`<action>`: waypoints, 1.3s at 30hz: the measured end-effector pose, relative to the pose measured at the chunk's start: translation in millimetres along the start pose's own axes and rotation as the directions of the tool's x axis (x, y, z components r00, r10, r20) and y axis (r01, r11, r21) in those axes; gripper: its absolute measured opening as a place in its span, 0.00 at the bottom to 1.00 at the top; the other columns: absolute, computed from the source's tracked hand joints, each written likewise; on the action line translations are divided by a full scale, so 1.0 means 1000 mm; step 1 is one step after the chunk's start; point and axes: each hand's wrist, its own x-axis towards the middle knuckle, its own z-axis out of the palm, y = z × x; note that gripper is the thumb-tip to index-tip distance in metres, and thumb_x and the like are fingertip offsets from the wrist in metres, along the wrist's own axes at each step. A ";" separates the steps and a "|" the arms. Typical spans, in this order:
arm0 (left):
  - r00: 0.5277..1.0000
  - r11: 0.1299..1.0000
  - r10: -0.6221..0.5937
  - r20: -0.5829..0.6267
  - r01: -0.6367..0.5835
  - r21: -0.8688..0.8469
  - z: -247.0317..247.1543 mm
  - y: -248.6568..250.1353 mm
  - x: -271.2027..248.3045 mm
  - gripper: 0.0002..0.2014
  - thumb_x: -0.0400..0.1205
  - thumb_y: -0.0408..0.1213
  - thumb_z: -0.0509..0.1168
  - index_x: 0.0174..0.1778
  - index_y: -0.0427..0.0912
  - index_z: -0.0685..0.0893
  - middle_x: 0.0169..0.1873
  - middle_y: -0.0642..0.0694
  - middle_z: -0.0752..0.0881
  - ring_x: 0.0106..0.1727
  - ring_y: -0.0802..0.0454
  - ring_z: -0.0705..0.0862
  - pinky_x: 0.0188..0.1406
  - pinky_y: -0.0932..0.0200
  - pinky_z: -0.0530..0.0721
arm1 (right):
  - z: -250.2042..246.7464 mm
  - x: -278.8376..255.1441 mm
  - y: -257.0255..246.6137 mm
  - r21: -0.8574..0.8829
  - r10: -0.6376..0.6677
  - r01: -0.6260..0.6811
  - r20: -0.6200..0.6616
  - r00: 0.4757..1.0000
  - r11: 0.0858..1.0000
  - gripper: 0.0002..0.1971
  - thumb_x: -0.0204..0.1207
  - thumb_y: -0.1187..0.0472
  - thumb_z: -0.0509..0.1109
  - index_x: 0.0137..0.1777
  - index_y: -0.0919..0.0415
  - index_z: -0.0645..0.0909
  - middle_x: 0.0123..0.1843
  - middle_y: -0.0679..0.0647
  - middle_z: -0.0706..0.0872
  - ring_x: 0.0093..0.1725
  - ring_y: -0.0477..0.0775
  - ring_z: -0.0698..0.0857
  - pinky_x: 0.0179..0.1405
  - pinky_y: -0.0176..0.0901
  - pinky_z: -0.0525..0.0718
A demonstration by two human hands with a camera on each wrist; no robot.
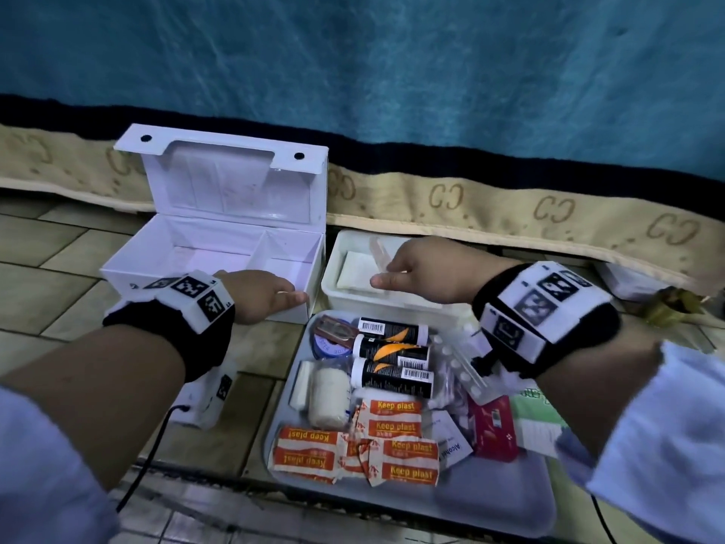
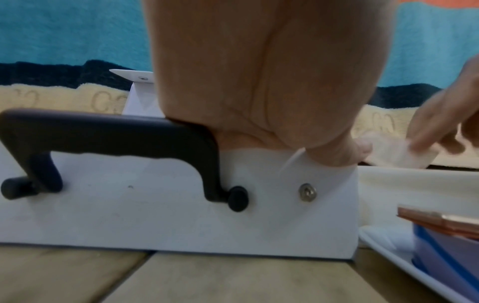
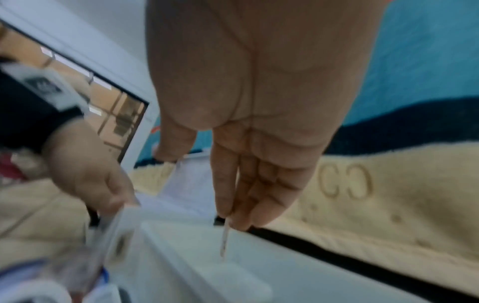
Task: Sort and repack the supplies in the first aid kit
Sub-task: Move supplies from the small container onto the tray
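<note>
The white first aid box (image 1: 164, 265) stands open on the floor, lid up and both compartments bare; its black handle (image 2: 108, 131) is on the front wall. My left hand (image 1: 290, 296) grips the front rim near the right corner, thumb (image 2: 337, 153) on the rim. My right hand (image 1: 380, 274) hovers over a white insert tray (image 1: 392, 304) beside the box, pinching a thin clear packet (image 1: 378, 249) between straight fingers (image 3: 225, 194). A grey tray (image 1: 490, 500) nearer me holds three black-and-white tubes (image 1: 392, 353), a gauze roll (image 1: 327, 394), Keep plast plasters (image 1: 392, 426) and a red packet (image 1: 494, 426).
A white pad (image 1: 357, 270) lies in the insert tray. A blue blanket with a beige band (image 1: 549, 214) hangs right behind the box and tray. Tiled floor (image 1: 59, 276) lies to the left. A black cable (image 1: 149, 465) runs beside my left forearm.
</note>
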 end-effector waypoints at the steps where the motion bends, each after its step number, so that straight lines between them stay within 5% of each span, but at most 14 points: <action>1: 1.000 1.000 0.001 -0.005 -0.001 0.005 0.000 -0.001 0.001 0.25 0.84 0.60 0.42 0.60 0.50 0.78 0.61 0.47 0.81 0.63 0.47 0.77 0.71 0.43 0.69 | -0.004 -0.011 -0.002 0.030 -0.024 0.028 -0.109 0.994 0.999 0.22 0.76 0.41 0.67 0.48 0.62 0.87 0.42 0.54 0.85 0.41 0.51 0.78 0.43 0.39 0.71; 5: 1.000 1.000 -0.009 -0.012 0.010 0.013 0.001 -0.003 0.003 0.27 0.82 0.63 0.42 0.63 0.53 0.78 0.63 0.48 0.79 0.66 0.47 0.76 0.71 0.40 0.68 | -0.009 -0.069 -0.018 0.012 -0.115 0.132 -0.420 0.900 0.991 0.06 0.72 0.58 0.71 0.43 0.54 0.91 0.41 0.48 0.91 0.37 0.44 0.85 0.42 0.35 0.81; 10: 1.000 1.000 -0.006 -0.007 0.006 0.018 0.001 -0.002 0.002 0.26 0.83 0.62 0.42 0.62 0.53 0.78 0.60 0.49 0.79 0.65 0.47 0.76 0.71 0.40 0.68 | 0.023 -0.121 -0.036 0.023 -0.176 0.188 -0.250 0.952 0.982 0.09 0.74 0.58 0.65 0.52 0.49 0.83 0.42 0.46 0.87 0.40 0.48 0.86 0.41 0.49 0.87; 14: 1.000 1.000 -0.003 -0.002 0.003 0.016 0.001 -0.002 0.002 0.25 0.83 0.61 0.42 0.60 0.53 0.78 0.52 0.52 0.76 0.64 0.47 0.76 0.71 0.40 0.68 | 0.060 -0.131 -0.045 -0.198 -0.230 0.215 -0.057 0.971 0.956 0.10 0.51 0.62 0.76 0.32 0.52 0.82 0.31 0.48 0.81 0.23 0.51 0.82 0.18 0.38 0.81; 17: 1.000 1.000 -0.008 -0.010 0.008 0.016 0.002 -0.003 0.002 0.22 0.82 0.62 0.42 0.54 0.55 0.77 0.54 0.50 0.78 0.62 0.47 0.77 0.70 0.40 0.69 | 0.076 -0.128 -0.052 -0.308 -0.203 0.193 -0.003 0.979 0.932 0.13 0.38 0.64 0.79 0.25 0.55 0.82 0.27 0.50 0.80 0.16 0.50 0.77 0.12 0.34 0.70; 19: 1.000 1.000 -0.014 -0.010 0.015 0.007 0.002 -0.004 0.002 0.24 0.80 0.64 0.42 0.55 0.56 0.77 0.57 0.49 0.80 0.62 0.47 0.77 0.70 0.40 0.69 | 0.072 -0.127 -0.059 -0.313 -0.177 0.193 0.079 0.981 0.930 0.09 0.52 0.67 0.77 0.33 0.58 0.85 0.35 0.55 0.82 0.24 0.55 0.83 0.19 0.39 0.71; 22: 1.000 1.000 -0.019 -0.004 0.019 -0.010 0.002 -0.004 0.002 0.26 0.79 0.65 0.41 0.55 0.56 0.78 0.56 0.50 0.80 0.61 0.48 0.77 0.71 0.40 0.69 | 0.075 -0.121 -0.057 -0.311 -0.208 0.241 0.137 0.969 0.919 0.13 0.74 0.73 0.60 0.54 0.67 0.82 0.53 0.63 0.78 0.47 0.65 0.84 0.28 0.46 0.68; 24: 1.000 1.000 -0.022 -0.007 0.022 -0.004 0.001 -0.001 0.000 0.24 0.82 0.62 0.42 0.57 0.53 0.78 0.54 0.50 0.78 0.61 0.49 0.76 0.71 0.41 0.68 | 0.069 -0.119 -0.058 -0.273 -0.225 0.252 0.124 0.966 0.928 0.11 0.79 0.68 0.59 0.55 0.66 0.81 0.53 0.62 0.78 0.48 0.64 0.84 0.26 0.46 0.66; 27: 1.000 1.000 -0.024 -0.012 0.024 0.018 0.000 0.002 0.000 0.25 0.84 0.60 0.42 0.62 0.51 0.78 0.56 0.50 0.78 0.64 0.48 0.76 0.70 0.43 0.68 | 0.048 -0.111 -0.058 -0.210 -0.214 0.207 -0.011 0.977 0.956 0.13 0.82 0.55 0.57 0.50 0.59 0.82 0.50 0.57 0.82 0.45 0.61 0.84 0.38 0.48 0.79; 31: 1.000 1.000 -0.023 -0.002 0.023 0.009 -0.001 0.003 0.000 0.24 0.84 0.59 0.42 0.53 0.50 0.79 0.52 0.49 0.79 0.57 0.49 0.76 0.67 0.44 0.70 | 0.003 -0.057 -0.047 -0.134 -0.123 0.090 -0.258 0.958 0.987 0.15 0.82 0.54 0.55 0.56 0.56 0.82 0.55 0.57 0.84 0.54 0.61 0.84 0.51 0.49 0.83; 35: 1.000 1.000 -0.011 -0.002 0.011 0.003 -0.001 0.002 0.000 0.26 0.84 0.59 0.43 0.55 0.46 0.80 0.55 0.46 0.82 0.59 0.48 0.78 0.63 0.48 0.70 | -0.003 0.001 -0.040 -0.148 -0.076 0.085 0.068 0.995 0.985 0.19 0.84 0.54 0.58 0.71 0.58 0.74 0.68 0.58 0.81 0.66 0.59 0.78 0.62 0.45 0.74; 39: 1.000 1.000 -0.013 -0.010 0.013 0.001 0.000 -0.001 0.000 0.21 0.83 0.61 0.43 0.41 0.54 0.76 0.48 0.50 0.80 0.54 0.49 0.77 0.68 0.41 0.70 | 0.015 0.022 -0.041 -0.208 -0.031 0.098 0.303 0.952 0.973 0.17 0.83 0.57 0.58 0.71 0.59 0.74 0.68 0.58 0.80 0.64 0.58 0.79 0.53 0.43 0.72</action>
